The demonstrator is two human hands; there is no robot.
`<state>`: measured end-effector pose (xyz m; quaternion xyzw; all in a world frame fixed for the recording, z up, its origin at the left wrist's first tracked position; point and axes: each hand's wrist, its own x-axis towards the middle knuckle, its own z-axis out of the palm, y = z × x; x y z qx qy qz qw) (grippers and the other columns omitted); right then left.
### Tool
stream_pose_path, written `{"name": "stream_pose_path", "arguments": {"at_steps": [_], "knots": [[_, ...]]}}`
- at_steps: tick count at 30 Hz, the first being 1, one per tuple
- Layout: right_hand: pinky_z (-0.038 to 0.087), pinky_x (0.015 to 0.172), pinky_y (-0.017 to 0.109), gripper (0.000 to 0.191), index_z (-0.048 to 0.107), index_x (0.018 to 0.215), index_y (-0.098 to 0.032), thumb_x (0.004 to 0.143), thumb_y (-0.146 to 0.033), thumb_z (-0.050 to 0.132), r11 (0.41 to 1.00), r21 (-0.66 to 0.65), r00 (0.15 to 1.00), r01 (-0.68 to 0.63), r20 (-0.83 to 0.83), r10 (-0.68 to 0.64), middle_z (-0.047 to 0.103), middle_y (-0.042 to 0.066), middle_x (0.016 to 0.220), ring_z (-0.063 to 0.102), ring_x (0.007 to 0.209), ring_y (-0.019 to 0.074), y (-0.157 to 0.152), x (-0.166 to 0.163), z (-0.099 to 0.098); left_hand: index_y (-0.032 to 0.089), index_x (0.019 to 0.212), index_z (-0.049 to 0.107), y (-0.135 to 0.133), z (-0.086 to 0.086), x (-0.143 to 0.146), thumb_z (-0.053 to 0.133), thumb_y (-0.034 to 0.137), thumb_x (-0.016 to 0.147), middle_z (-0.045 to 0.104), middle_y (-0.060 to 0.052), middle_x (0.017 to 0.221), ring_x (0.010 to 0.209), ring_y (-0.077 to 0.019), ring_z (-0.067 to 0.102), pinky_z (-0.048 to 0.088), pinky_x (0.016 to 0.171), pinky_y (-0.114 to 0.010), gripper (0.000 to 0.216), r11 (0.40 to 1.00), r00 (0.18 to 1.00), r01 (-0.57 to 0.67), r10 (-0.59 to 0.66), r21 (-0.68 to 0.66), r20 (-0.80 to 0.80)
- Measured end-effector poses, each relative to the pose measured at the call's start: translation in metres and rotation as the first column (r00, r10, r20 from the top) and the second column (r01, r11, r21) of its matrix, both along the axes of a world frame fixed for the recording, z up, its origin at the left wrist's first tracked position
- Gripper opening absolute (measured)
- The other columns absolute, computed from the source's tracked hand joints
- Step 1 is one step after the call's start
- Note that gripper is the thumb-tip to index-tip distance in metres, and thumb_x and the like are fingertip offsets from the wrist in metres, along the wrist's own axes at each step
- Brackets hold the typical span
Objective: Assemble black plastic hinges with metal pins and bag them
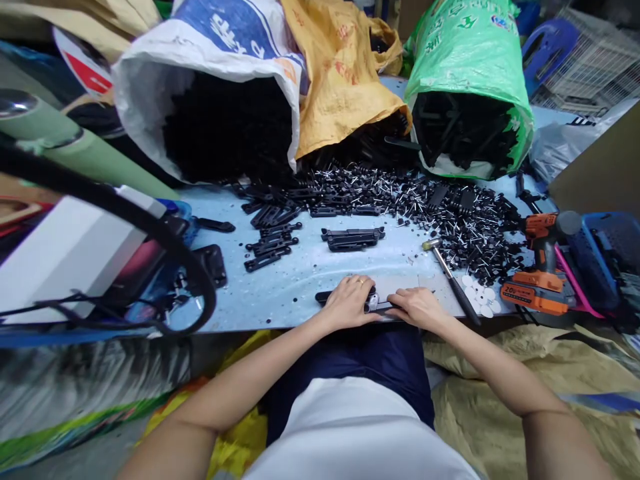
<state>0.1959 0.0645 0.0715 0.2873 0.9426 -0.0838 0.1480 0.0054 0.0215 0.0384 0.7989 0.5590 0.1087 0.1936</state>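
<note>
My left hand (350,300) and my right hand (419,306) rest at the near edge of the pale blue table (300,280). Both are closed on a long black plastic bar (324,297) that lies flat across the edge. A small metal part (372,303) shows on the bar between the two hands. The left hand wears a ring and covers the bar's middle. The right hand's fingers curl over the bar's right end, which is hidden.
Another black bar assembly (353,237) lies mid-table, with several smaller black bars (270,243) to its left. A heap of small black rivets (450,213) spreads on the right. A hammer (453,277), white discs (480,297) and an orange drill (543,267) sit right. Three sacks (345,73) stand behind.
</note>
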Motion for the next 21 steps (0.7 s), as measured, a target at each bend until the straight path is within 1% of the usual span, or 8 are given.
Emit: {"name": "stream_pose_path", "arguments": {"at_steps": [2, 5, 8, 12, 14, 17, 19, 21], "knots": [[0.025, 0.053, 0.025, 0.031, 0.058, 0.098, -0.018, 0.091, -0.042, 0.040, 0.999, -0.037, 1.000, -0.005, 0.015, 0.006, 0.063, 0.004, 0.084, 0.058, 0.070, 0.0136, 0.000, 0.000, 0.001, 0.015, 0.108, 0.048, 0.000, -0.001, -0.002, 0.065, 0.059, 0.064, 0.054, -0.014, 0.112, 0.104, -0.0292, 0.049, 0.037, 0.089, -0.042, 0.065, 1.000, 1.000, 0.019, -0.019, -0.006, 0.003], [0.025, 0.053, 0.025, 0.032, 0.057, 0.100, -0.018, 0.092, -0.042, 0.039, 0.998, -0.055, 1.000, 0.013, 0.014, -0.012, 0.063, 0.005, 0.085, 0.058, 0.072, 0.0141, -0.001, -0.001, 0.001, 0.015, 0.110, 0.048, 0.001, -0.001, -0.004, 0.064, 0.058, 0.065, 0.052, -0.015, 0.117, 0.108, -0.0300, 0.047, 0.036, 0.090, -0.042, 0.064, 0.999, 0.999, 0.033, -0.033, -0.008, -0.005], [0.025, 0.053, 0.024, 0.032, 0.057, 0.100, -0.017, 0.092, -0.043, 0.039, 0.997, -0.071, 1.000, 0.006, -0.001, -0.006, 0.063, 0.004, 0.083, 0.058, 0.070, 0.0134, -0.003, -0.001, -0.001, 0.016, 0.107, 0.049, 0.001, -0.001, -0.005, 0.063, 0.060, 0.064, 0.053, -0.014, 0.116, 0.108, -0.0298, 0.047, 0.035, 0.090, -0.043, 0.063, 0.998, 0.998, 0.061, -0.061, 0.000, -0.012], [0.025, 0.053, 0.025, 0.033, 0.057, 0.099, -0.018, 0.092, -0.044, 0.038, 0.997, -0.077, 1.000, -0.011, -0.026, 0.009, 0.064, 0.004, 0.083, 0.058, 0.070, 0.0133, -0.003, 0.000, -0.006, 0.016, 0.108, 0.048, 0.001, -0.002, -0.006, 0.061, 0.064, 0.063, 0.052, -0.015, 0.115, 0.112, -0.0309, 0.044, 0.030, 0.096, -0.049, 0.067, 0.994, 0.995, 0.093, -0.092, 0.051, -0.027], [0.025, 0.054, 0.025, 0.034, 0.057, 0.099, -0.018, 0.092, -0.044, 0.037, 0.999, -0.044, 0.999, -0.008, -0.039, 0.007, 0.064, 0.004, 0.084, 0.058, 0.071, 0.0136, -0.003, -0.001, -0.009, 0.016, 0.107, 0.048, 0.000, -0.003, -0.007, 0.059, 0.063, 0.066, 0.053, -0.015, 0.114, 0.112, -0.0311, 0.045, 0.028, 0.098, -0.051, 0.064, 0.992, 0.995, 0.095, -0.093, 0.079, -0.032], [0.026, 0.057, 0.026, 0.037, 0.057, 0.100, -0.018, 0.093, -0.045, 0.033, 0.998, 0.045, 0.996, -0.039, -0.075, 0.042, 0.063, 0.005, 0.083, 0.057, 0.072, 0.0138, -0.006, -0.004, -0.008, 0.016, 0.105, 0.048, -0.004, -0.007, -0.011, 0.056, 0.061, 0.071, 0.058, -0.012, 0.102, 0.102, -0.0287, 0.052, 0.029, 0.099, -0.053, 0.056, 0.990, 0.997, 0.077, -0.076, 0.118, -0.008], [0.025, 0.058, 0.027, 0.038, 0.057, 0.099, -0.017, 0.094, -0.044, 0.030, 0.990, 0.120, 0.992, -0.072, -0.097, 0.083, 0.062, 0.005, 0.081, 0.055, 0.072, 0.0141, -0.009, -0.008, -0.005, 0.017, 0.104, 0.048, -0.008, -0.010, -0.015, 0.054, 0.059, 0.073, 0.059, -0.010, 0.097, 0.095, -0.0272, 0.056, 0.037, 0.094, -0.049, 0.053, 0.988, 0.998, 0.046, -0.051, 0.144, 0.032], [0.024, 0.059, 0.028, 0.037, 0.057, 0.099, -0.017, 0.095, -0.039, 0.028, 0.978, 0.189, 0.990, -0.087, -0.095, 0.107, 0.062, 0.006, 0.079, 0.054, 0.072, 0.0147, -0.012, -0.012, 0.001, 0.017, 0.103, 0.049, -0.011, -0.013, -0.018, 0.054, 0.056, 0.074, 0.060, -0.010, 0.096, 0.093, -0.0261, 0.058, 0.046, 0.084, -0.041, 0.048, 0.986, 0.996, 0.020, -0.033, 0.167, 0.078]]}}
